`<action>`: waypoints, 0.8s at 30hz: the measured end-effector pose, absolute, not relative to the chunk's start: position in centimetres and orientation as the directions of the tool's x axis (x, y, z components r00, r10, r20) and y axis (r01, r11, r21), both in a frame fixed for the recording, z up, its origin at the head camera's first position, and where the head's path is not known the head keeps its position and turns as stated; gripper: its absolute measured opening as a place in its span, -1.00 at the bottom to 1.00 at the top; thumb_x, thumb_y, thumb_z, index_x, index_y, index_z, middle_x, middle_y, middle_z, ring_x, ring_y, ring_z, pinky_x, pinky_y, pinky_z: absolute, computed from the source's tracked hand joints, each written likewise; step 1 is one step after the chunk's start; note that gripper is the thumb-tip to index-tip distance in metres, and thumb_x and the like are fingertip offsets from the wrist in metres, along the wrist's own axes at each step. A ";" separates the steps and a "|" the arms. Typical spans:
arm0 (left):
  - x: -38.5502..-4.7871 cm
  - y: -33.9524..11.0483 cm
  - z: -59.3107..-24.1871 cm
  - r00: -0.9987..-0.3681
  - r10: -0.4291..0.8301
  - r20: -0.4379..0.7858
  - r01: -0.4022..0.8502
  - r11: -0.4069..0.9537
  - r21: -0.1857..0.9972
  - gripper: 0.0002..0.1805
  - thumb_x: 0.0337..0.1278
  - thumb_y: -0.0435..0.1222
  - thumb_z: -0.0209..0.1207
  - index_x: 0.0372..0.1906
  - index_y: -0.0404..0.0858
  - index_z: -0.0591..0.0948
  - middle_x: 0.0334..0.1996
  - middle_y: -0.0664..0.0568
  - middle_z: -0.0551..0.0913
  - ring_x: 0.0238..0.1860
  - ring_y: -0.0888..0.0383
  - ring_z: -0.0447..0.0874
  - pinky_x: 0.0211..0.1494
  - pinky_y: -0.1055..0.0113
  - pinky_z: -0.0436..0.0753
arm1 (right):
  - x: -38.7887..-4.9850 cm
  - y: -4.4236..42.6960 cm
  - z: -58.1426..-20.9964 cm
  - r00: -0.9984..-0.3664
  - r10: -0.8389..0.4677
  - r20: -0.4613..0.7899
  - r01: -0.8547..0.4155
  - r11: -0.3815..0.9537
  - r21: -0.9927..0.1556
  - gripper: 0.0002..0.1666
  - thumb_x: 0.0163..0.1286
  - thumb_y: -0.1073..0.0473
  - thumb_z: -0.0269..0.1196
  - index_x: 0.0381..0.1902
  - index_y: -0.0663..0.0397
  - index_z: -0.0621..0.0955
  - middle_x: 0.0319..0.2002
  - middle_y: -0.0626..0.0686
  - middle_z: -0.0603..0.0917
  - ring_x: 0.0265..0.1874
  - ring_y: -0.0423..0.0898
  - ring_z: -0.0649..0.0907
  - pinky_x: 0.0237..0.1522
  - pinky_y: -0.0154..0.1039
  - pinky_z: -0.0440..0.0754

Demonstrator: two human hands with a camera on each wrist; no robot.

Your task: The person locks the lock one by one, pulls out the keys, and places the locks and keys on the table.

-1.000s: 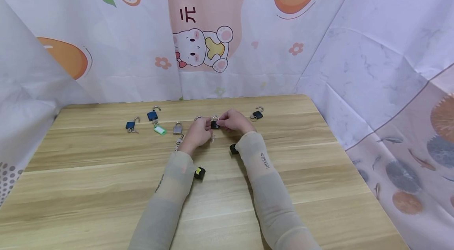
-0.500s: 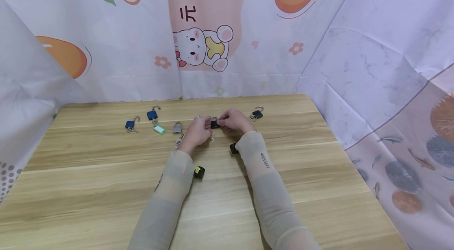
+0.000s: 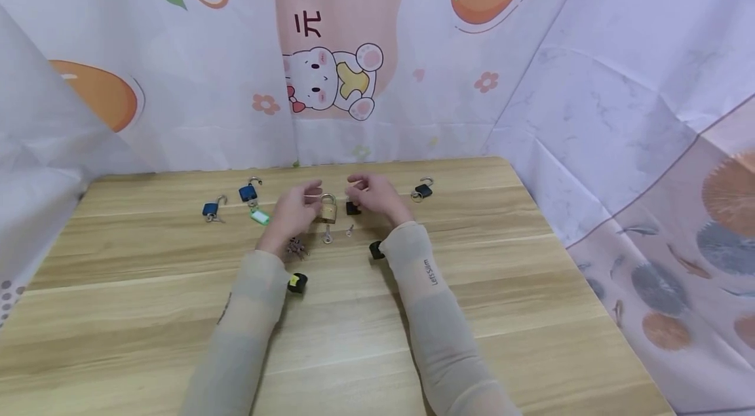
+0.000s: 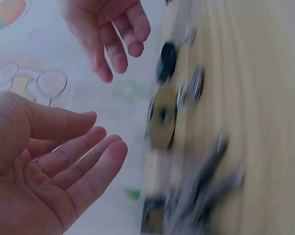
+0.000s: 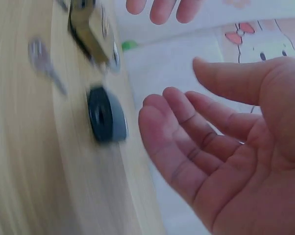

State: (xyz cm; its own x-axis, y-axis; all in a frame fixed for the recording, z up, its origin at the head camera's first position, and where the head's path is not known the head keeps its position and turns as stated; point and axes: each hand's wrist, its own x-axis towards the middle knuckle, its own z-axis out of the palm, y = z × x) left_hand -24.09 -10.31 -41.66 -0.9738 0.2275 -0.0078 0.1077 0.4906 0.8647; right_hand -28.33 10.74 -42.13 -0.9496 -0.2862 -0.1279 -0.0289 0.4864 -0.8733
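My left hand (image 3: 295, 209) hovers over the table, its fingers loosely extended and holding nothing, just left of a brass padlock (image 3: 328, 212). Opposite it, my right hand (image 3: 377, 197) is also raised, with nothing in it in the right wrist view. Below its fingers lies a black padlock (image 5: 107, 115), partly covered by the hand in the head view. A key (image 3: 327, 236) lies in front of the brass padlock, and a smaller key (image 3: 350, 230) in front of the black one. Several keys in a bunch (image 3: 297, 248) lie beside my left wrist.
Two blue padlocks (image 3: 210, 209) with raised shackles lie to the left, one with a green tag (image 3: 259, 216). Another black padlock (image 3: 423, 190) with a ring sits at right. Two small black objects (image 3: 297, 283) (image 3: 376, 250) lie near the forearms. A printed curtain (image 3: 236, 75) hangs behind.
Both hands have let go of the black padlock and lifted. My left hand has moved left, uncovering the brass padlock and its key and covering the grey padlock's spot.
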 end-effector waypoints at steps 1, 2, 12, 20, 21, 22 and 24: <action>-24.1 -11.1 -41.6 -0.974 0.225 -0.001 0.113 0.491 0.864 -0.43 0.39 -0.50 0.11 0.46 -0.40 0.34 0.28 -0.31 0.53 0.26 -0.19 0.54 0.32 0.00 0.52 | -28.3 10.2 -42.2 -0.946 -0.302 -0.114 -0.036 0.449 -0.893 -0.47 0.53 0.15 0.23 0.35 0.27 0.49 -0.04 0.19 0.69 -0.16 0.12 0.73 -0.13 -0.10 0.73; -24.1 -12.0 -41.5 -0.976 0.219 0.004 0.115 0.497 0.860 -0.43 0.40 -0.49 0.10 0.46 -0.39 0.34 0.28 -0.30 0.53 0.25 -0.19 0.54 0.32 -0.01 0.52 | -28.2 9.6 -42.0 -0.943 -0.316 -0.101 -0.040 0.411 -0.911 -0.48 0.53 0.17 0.23 0.35 0.29 0.48 -0.01 0.21 0.68 -0.12 0.15 0.72 -0.09 -0.09 0.73; -23.9 -19.4 -41.8 -0.994 0.105 0.028 0.081 0.550 0.831 -0.48 0.44 -0.46 0.09 0.43 -0.45 0.35 0.27 -0.36 0.51 0.24 -0.25 0.51 0.33 -0.12 0.46 | -27.5 4.9 -41.3 -0.924 -0.375 -0.070 0.007 0.169 -0.986 -0.54 0.54 0.14 0.23 0.25 0.32 0.53 0.15 0.35 0.60 0.07 0.13 0.68 0.09 -0.09 0.67; -24.0 -22.3 -42.1 -1.000 -0.006 -0.027 -0.026 0.502 0.864 -0.49 0.46 -0.41 0.10 0.43 -0.40 0.38 0.31 -0.34 0.47 0.28 -0.24 0.46 0.33 -0.12 0.46 | -28.1 0.3 -41.9 -0.913 -0.401 -0.079 0.045 0.093 -0.995 -0.53 0.55 0.14 0.21 0.30 0.25 0.53 0.12 0.14 0.69 0.12 0.04 0.67 0.15 -0.15 0.63; -23.9 -22.6 -42.2 -0.999 -0.020 -0.035 -0.040 0.505 0.862 -0.50 0.47 -0.40 0.09 0.43 -0.40 0.38 0.32 -0.35 0.47 0.29 -0.25 0.45 0.33 -0.12 0.46 | -28.1 -0.4 -42.1 -0.910 -0.406 -0.087 0.055 0.091 -0.994 -0.53 0.56 0.14 0.20 0.31 0.26 0.52 0.12 0.12 0.68 0.13 0.03 0.66 0.16 -0.14 0.62; -23.9 -22.9 -42.3 -0.998 -0.032 -0.045 -0.055 0.508 0.860 -0.50 0.48 -0.39 0.07 0.43 -0.41 0.38 0.32 -0.36 0.46 0.30 -0.25 0.44 0.34 -0.12 0.45 | -28.1 -1.1 -42.3 -0.907 -0.411 -0.095 0.064 0.090 -0.994 -0.51 0.56 0.14 0.20 0.33 0.26 0.51 0.15 0.12 0.67 0.15 0.03 0.65 0.19 -0.12 0.60; -23.9 -23.3 -42.5 -0.996 -0.053 -0.065 -0.083 0.523 0.849 -0.51 0.51 -0.34 0.05 0.43 -0.42 0.37 0.34 -0.37 0.43 0.33 -0.27 0.41 0.36 -0.13 0.43 | -28.0 -2.3 -42.8 -0.902 -0.418 -0.111 0.091 0.066 -0.994 -0.50 0.57 0.17 0.18 0.36 0.28 0.49 0.22 0.17 0.63 0.20 0.08 0.61 0.23 -0.07 0.57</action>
